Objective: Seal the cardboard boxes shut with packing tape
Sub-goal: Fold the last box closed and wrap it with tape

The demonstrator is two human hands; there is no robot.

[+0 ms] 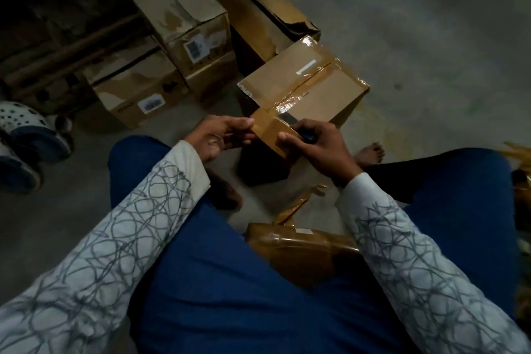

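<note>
While your left hand pinches the tape strip and your right hand grips a cutter, the near box appears seam-taped, its strip apparently uncut.

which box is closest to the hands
The taped box, glossy along its top seam, right at the left hand and right hand; the two labelled boxes and the torn box stand farther back.
</note>
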